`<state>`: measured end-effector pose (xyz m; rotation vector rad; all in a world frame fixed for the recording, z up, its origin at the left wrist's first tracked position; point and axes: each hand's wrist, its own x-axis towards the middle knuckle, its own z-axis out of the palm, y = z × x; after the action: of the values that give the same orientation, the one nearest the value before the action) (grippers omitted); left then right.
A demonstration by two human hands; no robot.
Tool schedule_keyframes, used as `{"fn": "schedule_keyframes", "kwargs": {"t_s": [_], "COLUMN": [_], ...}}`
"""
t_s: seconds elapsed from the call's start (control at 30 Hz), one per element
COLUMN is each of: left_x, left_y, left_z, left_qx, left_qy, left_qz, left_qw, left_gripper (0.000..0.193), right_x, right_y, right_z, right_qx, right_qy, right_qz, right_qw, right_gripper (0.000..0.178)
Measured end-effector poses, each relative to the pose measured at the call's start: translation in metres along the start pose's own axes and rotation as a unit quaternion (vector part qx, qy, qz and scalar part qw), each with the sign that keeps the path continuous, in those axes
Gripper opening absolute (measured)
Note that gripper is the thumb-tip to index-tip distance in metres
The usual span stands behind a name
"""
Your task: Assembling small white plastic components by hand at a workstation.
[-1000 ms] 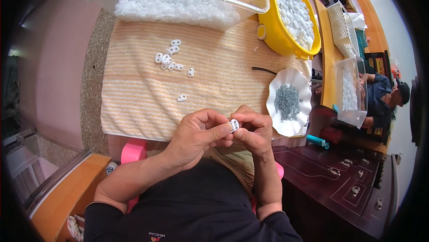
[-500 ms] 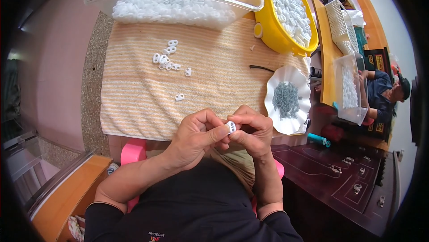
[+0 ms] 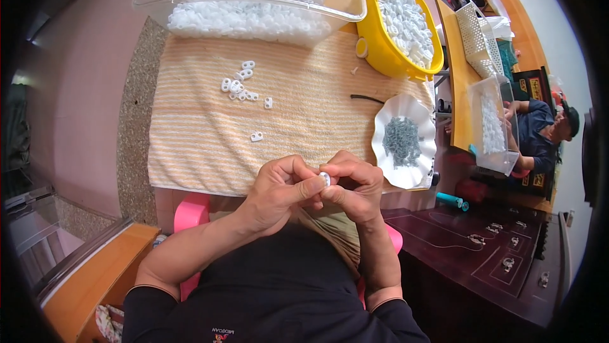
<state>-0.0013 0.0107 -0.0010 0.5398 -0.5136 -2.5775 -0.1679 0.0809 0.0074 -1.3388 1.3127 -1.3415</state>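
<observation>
Between my two hands, near the front edge of the towel, is a small white plastic piece with holes (image 3: 326, 179). My left hand (image 3: 283, 189) pinches it from the left between thumb and fingers. My right hand (image 3: 356, 186) is closed on its right side, thumb below and index finger above. The fingers cover most of the piece. On the striped towel (image 3: 209, 146), ahead and to the left, lies a loose cluster of similar white two-hole pieces (image 3: 236, 87). Two more pieces lie apart from it, one (image 3: 256, 136) nearer my hands.
A clear bin (image 3: 254, 37) heaped with white pieces stands at the back, beside a yellow tub (image 3: 375, 54) of white parts. At right, a scalloped white dish (image 3: 388, 170) holds small grey parts, with a dark strip (image 3: 366, 97) behind it. Another person (image 3: 542, 130) sits far right.
The white piece has turned between my fingers, and less of its holed face shows. Both hands keep their pinch in nearly the same place. The whole view has shifted slightly.
</observation>
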Motion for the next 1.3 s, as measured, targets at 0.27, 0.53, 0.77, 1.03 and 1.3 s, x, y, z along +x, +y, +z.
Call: {"fn": "schedule_keyframes", "kwargs": {"t_s": [0.27,0.53,0.77,1.03,1.3], "left_x": [0.001,0.000,-0.001,0.000,-0.004], "left_y": [0.003,0.002,0.001,0.001,-0.001], "left_z": [0.000,-0.001,0.003,0.000,0.006], "left_qx": [0.010,0.012,0.060,0.083,0.146], "left_qy": [-0.018,-0.016,-0.012,0.011,0.013], "left_qz": [-0.019,0.002,0.008,0.033,0.086], "left_qw": [1.000,1.000,0.998,0.996,0.985], "left_gripper": [0.012,0.013,0.014,0.009,0.013], "right_x": [-0.001,0.007,0.066,0.102,0.104], "right_y": [-0.007,-0.020,-0.049,-0.036,-0.008], "right_z": [-0.006,-0.016,-0.087,-0.094,-0.025], "right_qx": [0.044,0.015,-0.236,-0.326,-0.396], "right_qy": [-0.016,-0.003,0.269,0.181,0.002], "right_qz": [0.073,0.057,-0.051,-0.113,-0.004], "right_qw": [0.996,0.998,0.932,0.921,0.918], "right_gripper": [0.024,0.012,0.016,0.025,0.019]}}
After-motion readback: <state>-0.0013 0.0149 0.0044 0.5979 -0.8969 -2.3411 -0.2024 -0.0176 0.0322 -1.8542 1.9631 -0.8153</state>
